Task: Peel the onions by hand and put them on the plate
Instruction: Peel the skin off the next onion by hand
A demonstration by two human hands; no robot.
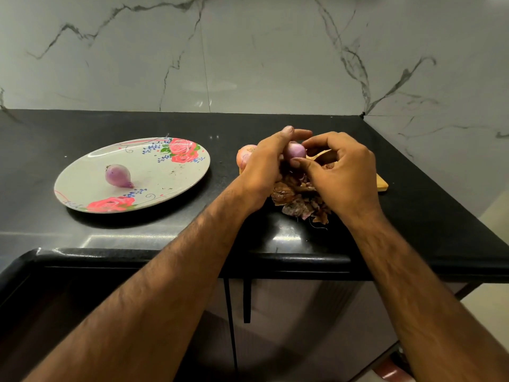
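A small purple onion (pixel 294 150) is held up between both hands above a wooden board (pixel 382 183). My left hand (pixel 264 166) grips it from the left, thumb on top. My right hand (pixel 340 172) pinches it from the right with thumb and fingertips. Behind my left hand an unpeeled pinkish onion (pixel 245 155) lies on the board, partly hidden. On the left, a peeled purple onion (pixel 119 176) lies on a white plate (pixel 179 175) with red roses.
A heap of dry brown onion skins (pixel 300 201) lies under my hands on the black counter (pixel 413 216). A marble wall stands behind. The counter's front edge runs below my forearms, with a dark recess at the lower left.
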